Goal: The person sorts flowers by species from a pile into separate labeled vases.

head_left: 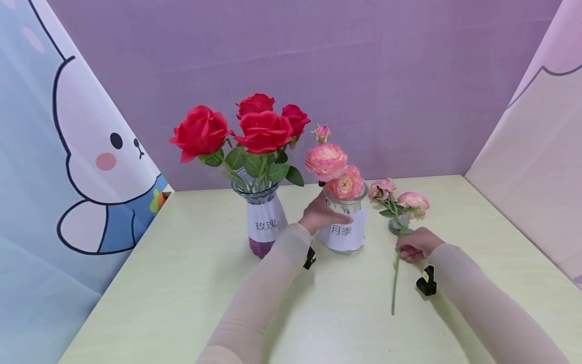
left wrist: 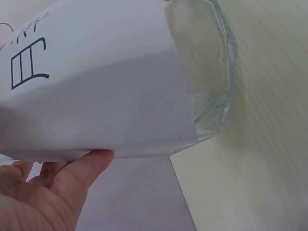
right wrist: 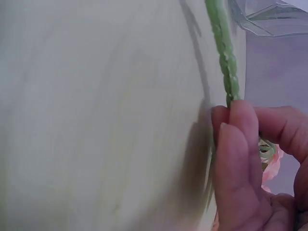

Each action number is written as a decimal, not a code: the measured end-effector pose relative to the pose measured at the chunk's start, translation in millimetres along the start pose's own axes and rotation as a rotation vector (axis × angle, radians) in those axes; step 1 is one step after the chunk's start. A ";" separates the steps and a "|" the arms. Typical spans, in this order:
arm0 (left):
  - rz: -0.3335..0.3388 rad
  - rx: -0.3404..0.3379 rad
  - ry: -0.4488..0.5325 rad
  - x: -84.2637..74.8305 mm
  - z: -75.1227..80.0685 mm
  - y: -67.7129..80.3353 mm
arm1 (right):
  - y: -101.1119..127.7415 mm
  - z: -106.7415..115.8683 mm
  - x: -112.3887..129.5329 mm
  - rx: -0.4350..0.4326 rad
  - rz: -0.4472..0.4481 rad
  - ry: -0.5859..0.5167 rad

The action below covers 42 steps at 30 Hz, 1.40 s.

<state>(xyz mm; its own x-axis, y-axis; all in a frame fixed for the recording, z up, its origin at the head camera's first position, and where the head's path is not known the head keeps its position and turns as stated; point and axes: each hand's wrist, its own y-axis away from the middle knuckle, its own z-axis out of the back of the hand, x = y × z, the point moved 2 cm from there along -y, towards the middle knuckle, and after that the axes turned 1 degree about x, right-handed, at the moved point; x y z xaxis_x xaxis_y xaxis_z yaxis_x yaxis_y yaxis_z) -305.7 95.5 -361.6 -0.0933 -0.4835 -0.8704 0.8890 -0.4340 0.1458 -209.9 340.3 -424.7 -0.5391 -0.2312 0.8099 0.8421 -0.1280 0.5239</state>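
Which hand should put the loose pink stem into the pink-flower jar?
Right. The right hand already pinches the stem beside the jar; the left hand is holding the jar.

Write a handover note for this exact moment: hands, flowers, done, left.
Left hand: holds the pink-flower jar at its side, on the table.
Right hand: pinches the loose pink stem, its lower end lying on the table right of the jar.
Done: red roses stand in the labelled vase; pink blooms stand in the jar.
Left: the held stem is not yet in a container.
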 end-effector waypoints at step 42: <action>-0.015 0.002 -0.002 0.0 1.3 2.9 | 22.8 9.1 12.8 0.253 0.196 -0.517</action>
<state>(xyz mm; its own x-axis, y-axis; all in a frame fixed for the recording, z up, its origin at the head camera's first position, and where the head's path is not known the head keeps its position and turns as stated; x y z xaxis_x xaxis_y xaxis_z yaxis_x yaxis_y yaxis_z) -303.7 93.3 -360.6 -0.1077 -0.4782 -0.8716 0.8864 -0.4431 0.1336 -197.8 343.3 -400.0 -0.3663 0.2794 0.8876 0.9305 0.1174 0.3470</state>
